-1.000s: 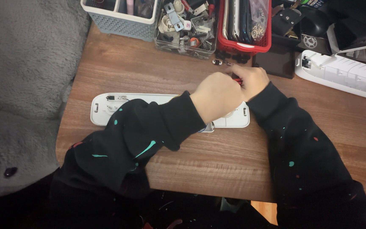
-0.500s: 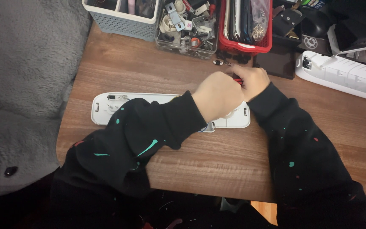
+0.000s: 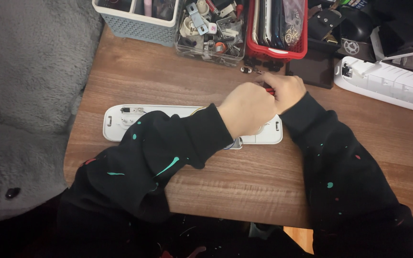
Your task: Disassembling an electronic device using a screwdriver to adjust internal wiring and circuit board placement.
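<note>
Head view: a long white plastic power-strip casing [image 3: 135, 119] lies flat along the wooden table [image 3: 168, 86], its inner side apparently up, parallel to the near edge; both hands meet over its right end. The left hand [image 3: 247, 110] is curled in a loose fist resting on the casing, seemingly to steady it; what its fingers close on is hidden, so its grip cannot be told. The right hand [image 3: 287, 88] sits just behind, fingers pressed together around a slim red-handled tool [image 3: 269, 90], of which only a sliver shows. Both sleeves are black, flecked with paint. Beyond the hands, along the far edge, stand a pale blue mesh basket [image 3: 137, 26], a clear plastic tray of small parts [image 3: 209, 31] and a red basket [image 3: 276, 28]; a second white power strip [image 3: 388, 83] lies at the right, well apart.
</note>
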